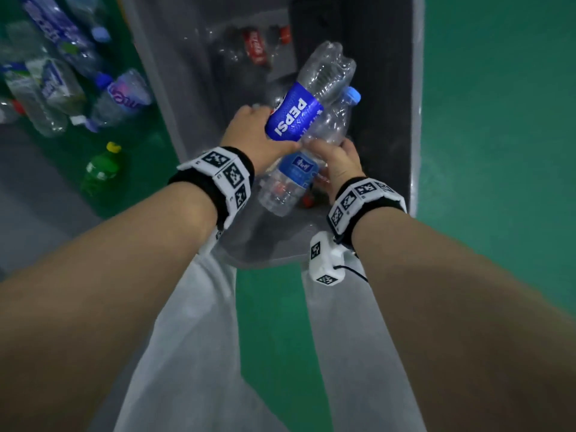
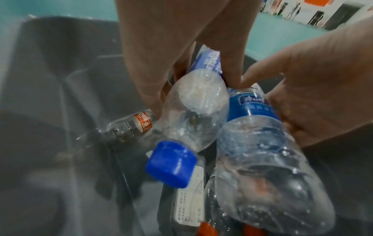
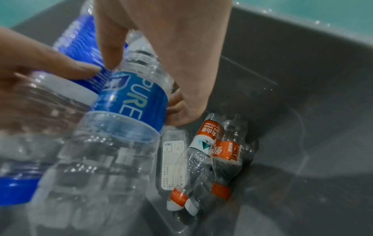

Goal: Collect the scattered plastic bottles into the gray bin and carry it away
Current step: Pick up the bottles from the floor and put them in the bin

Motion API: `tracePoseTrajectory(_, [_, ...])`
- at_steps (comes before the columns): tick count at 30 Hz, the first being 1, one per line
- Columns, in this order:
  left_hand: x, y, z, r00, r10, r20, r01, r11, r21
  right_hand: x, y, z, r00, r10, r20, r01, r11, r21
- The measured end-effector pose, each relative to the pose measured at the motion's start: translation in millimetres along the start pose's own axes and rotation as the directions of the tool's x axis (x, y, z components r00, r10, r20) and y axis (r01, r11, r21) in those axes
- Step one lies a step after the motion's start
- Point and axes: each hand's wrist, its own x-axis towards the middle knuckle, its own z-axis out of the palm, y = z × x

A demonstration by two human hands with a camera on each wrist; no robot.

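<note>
Forearms stretched over the gray bin point(image 1: 416, 126), the left hand point(image 1: 249, 135) clutching the Pepsi bottle point(image 1: 294, 120) and the right hand point(image 1: 339, 163) gripping the blue-labelled water bottle point(image 1: 290, 179) mid-body: empty, feather-light, crushable, slippery-looking things, best held at the label.

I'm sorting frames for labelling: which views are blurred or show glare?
Head view: sharp Pepsi bottle, soft bottles on the floor. Left wrist view: blue cap motion-smeared. Right wrist view: glare specks on gray bin rim, near bottle blurred.
</note>
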Motion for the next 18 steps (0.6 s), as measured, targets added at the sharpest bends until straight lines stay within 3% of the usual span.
tracePoseTrajectory(4, [49.3,11.7,29.0,0.996,-0.035,0.077,0.027,0.995,0.093,35.6,5.0,-7.3,0.994,0.068,-0.080,-0.062,0.995,0.079])
tracePoseTrajectory(9, [107.0,13.8,61.7,0.995,-0.027,0.094,-0.004,0.950,0.312,84.7,11.3,-5.2,0.988,0.116,-0.106,-0.112,0.993,0.047])
tracePoseTrajectory(18, [163.1,-13.5,86.8,0.998,-0.023,0.061,0.000,0.935,0.354,139.6,1.7,-3.4,0.995,0.000,-0.101,-0.030,0.957,-0.287])
